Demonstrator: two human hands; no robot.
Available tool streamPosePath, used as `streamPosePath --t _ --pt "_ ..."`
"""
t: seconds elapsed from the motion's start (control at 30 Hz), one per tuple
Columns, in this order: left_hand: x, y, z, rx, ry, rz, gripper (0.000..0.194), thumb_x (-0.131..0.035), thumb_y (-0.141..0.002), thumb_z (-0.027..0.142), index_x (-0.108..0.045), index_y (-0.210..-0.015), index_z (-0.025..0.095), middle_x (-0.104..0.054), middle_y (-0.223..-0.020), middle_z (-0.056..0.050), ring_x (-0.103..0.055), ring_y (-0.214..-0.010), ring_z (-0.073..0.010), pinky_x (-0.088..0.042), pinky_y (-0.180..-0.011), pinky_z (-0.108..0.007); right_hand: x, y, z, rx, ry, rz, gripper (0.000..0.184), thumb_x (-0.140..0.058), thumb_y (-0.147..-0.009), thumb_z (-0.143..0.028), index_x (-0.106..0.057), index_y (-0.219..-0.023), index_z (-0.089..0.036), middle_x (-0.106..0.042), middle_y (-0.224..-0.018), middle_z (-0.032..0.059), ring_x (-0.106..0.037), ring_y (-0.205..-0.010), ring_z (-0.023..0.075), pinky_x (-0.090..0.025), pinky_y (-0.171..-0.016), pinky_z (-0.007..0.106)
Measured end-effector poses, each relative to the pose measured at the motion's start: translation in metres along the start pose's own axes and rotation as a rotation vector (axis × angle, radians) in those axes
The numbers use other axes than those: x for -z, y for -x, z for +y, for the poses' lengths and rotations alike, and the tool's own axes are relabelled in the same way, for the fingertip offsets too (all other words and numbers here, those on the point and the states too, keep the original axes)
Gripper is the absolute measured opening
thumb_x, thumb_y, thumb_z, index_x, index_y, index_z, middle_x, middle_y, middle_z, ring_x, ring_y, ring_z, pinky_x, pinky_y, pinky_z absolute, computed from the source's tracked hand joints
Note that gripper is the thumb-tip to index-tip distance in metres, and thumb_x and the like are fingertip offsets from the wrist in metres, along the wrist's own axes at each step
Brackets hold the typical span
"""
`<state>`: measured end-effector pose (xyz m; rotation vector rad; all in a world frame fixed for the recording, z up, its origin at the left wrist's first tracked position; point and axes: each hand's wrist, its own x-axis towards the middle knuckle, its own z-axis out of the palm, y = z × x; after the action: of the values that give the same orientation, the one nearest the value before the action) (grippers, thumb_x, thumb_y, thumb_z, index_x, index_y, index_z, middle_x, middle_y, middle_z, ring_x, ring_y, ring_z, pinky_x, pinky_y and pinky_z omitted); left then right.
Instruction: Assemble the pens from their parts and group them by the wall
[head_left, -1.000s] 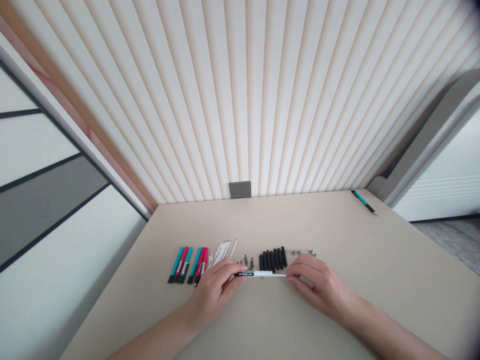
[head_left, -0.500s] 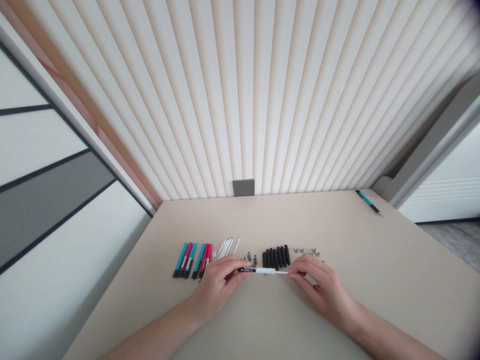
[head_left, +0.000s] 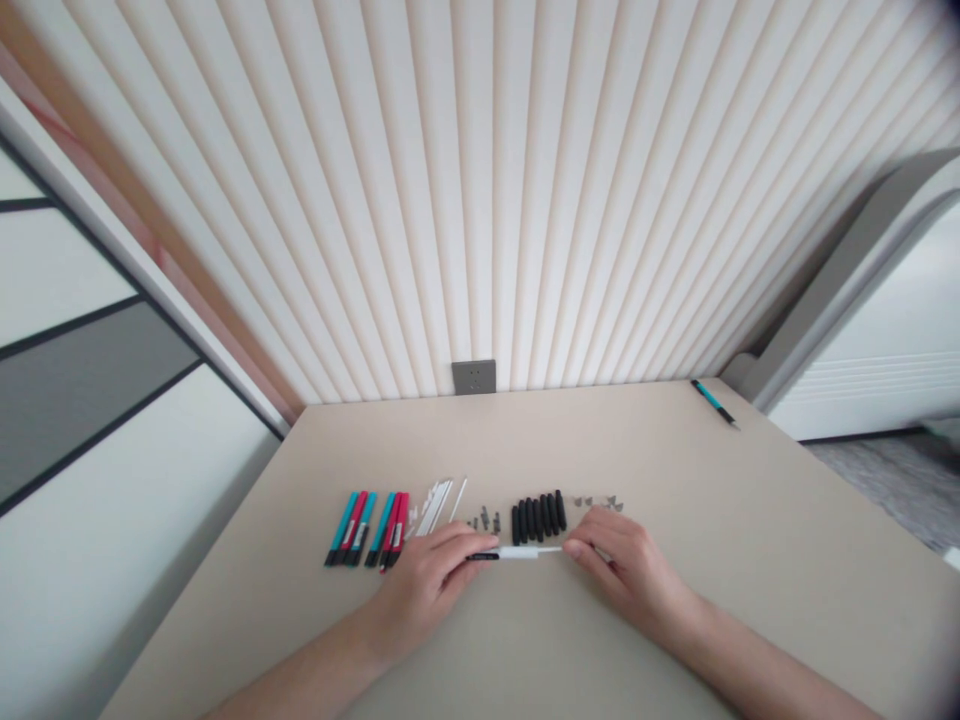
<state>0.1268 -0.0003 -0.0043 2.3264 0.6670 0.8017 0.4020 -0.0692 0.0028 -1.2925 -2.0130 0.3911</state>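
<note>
While the left hand (head_left: 442,568) pinches the pen barrel (head_left: 519,552) by its black end, the right hand (head_left: 611,560) pinches the thin white rod (head_left: 550,549) at the other, well apart from the back edge of the table (head_left: 600,435). The barrel looks light, stiff and slick; the rod might bend, so is best held close to the barrel.

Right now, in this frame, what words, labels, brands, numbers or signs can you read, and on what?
No text is readable.
Pale marks on the black-and-white pen in the left hand: too blurred.
Whitish labels on pink and teal barrels: too small.
</note>
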Motion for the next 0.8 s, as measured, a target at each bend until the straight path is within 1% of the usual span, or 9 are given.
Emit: streamPosePath --t 0.07,0.13,0.2,0.27,0.33,0.47,0.6,0.8 --pt "0.001 0.000 0.000 0.008 -0.009 0.001 0.025 -0.054 -0.094 0.015 -0.065 -0.116 0.022 -0.070 -0.097 -0.005 -0.067 -0.088 -0.0145 -0.054 -0.080 -0.023 0.003 -0.001 0.002 0.012 -0.010 0.016 0.027 -0.043 -0.101 -0.027 -0.067 -0.092 -0.019 -0.067 -0.077 0.0063 -0.060 -0.072 0.0180 -0.048 -0.067 0.030" --pt "0.001 0.000 0.000 0.006 -0.011 0.005 0.024 -0.055 -0.094 0.015 -0.065 -0.115 0.021 -0.069 -0.096 -0.005 -0.067 -0.085 -0.0139 -0.053 -0.078 -0.022 0.007 -0.003 0.005 -0.004 -0.011 0.058 0.024 -0.044 -0.101 -0.026 -0.067 -0.101 -0.019 -0.069 -0.086 0.0083 -0.061 -0.079 0.0197 -0.050 -0.072 0.033" --pt "0.001 0.000 0.000 -0.006 -0.007 -0.003 0.023 -0.054 -0.095 0.015 -0.065 -0.115 0.021 -0.069 -0.095 -0.005 -0.067 -0.082 -0.0134 -0.053 -0.076 -0.022 0.011 -0.003 0.008 -0.032 -0.006 0.092 0.022 -0.045 -0.100 -0.024 -0.066 -0.104 -0.020 -0.069 -0.089 0.0091 -0.061 -0.082 0.0207 -0.051 -0.074 0.035" --pt "0.001 0.000 0.001 -0.016 -0.004 -0.010 0.023 -0.054 -0.095 0.016 -0.065 -0.115 0.020 -0.069 -0.092 -0.005 -0.066 -0.078 -0.0128 -0.052 -0.072 -0.021 0.015 -0.003 0.012 -0.030 -0.010 0.101 0.021 -0.046 -0.099 -0.023 -0.066 -0.104 -0.020 -0.068 -0.089 0.0090 -0.061 -0.082 0.0208 -0.051 -0.074 0.036" --pt "0.000 0.000 0.001 -0.014 -0.013 0.004 0.022 -0.054 -0.095 0.017 -0.065 -0.114 0.020 -0.069 -0.089 -0.005 -0.065 -0.072 -0.0122 -0.052 -0.068 -0.020 0.018 -0.003 0.014 0.007 -0.026 0.080 0.019 -0.048 -0.098 -0.023 -0.065 -0.105 -0.020 -0.068 -0.090 0.0093 -0.060 -0.083 0.0213 -0.051 -0.075 0.037" --pt "0.000 0.000 0.002 0.001 -0.034 0.043 0.022 -0.053 -0.095 0.018 -0.066 -0.113 0.019 -0.068 -0.086 -0.005 -0.061 -0.066 -0.0116 -0.050 -0.063 -0.020 0.019 -0.002 0.011 0.113 -0.020 -0.029 0.020 -0.055 -0.095 -0.026 -0.062 -0.113 -0.020 -0.068 -0.095 0.0104 -0.060 -0.089 0.0231 -0.051 -0.079 0.039" --pt "0.001 -0.002 0.004 -0.019 -0.017 0.026 0.022 -0.053 -0.094 0.017 -0.066 -0.113 0.018 -0.068 -0.083 -0.004 -0.060 -0.063 -0.0109 -0.048 -0.060 -0.019 0.014 -0.002 0.007 0.172 0.002 -0.069 0.017 -0.052 -0.097 -0.023 -0.064 -0.108 -0.021 -0.069 -0.090 0.0084 -0.060 -0.084 0.0213 -0.049 -0.077 0.039" --pt "0.001 -0.003 0.006 -0.027 -0.018 -0.008 0.021 -0.054 -0.094 0.016 -0.065 -0.112 0.018 -0.068 -0.087 -0.005 -0.061 -0.068 -0.0117 -0.049 -0.065 -0.020 0.005 0.001 0.010 0.125 -0.003 -0.071 0.014 -0.051 -0.097 -0.022 -0.065 -0.100 -0.021 -0.067 -0.083 0.0055 -0.058 -0.078 0.0193 -0.046 -0.073 0.035"
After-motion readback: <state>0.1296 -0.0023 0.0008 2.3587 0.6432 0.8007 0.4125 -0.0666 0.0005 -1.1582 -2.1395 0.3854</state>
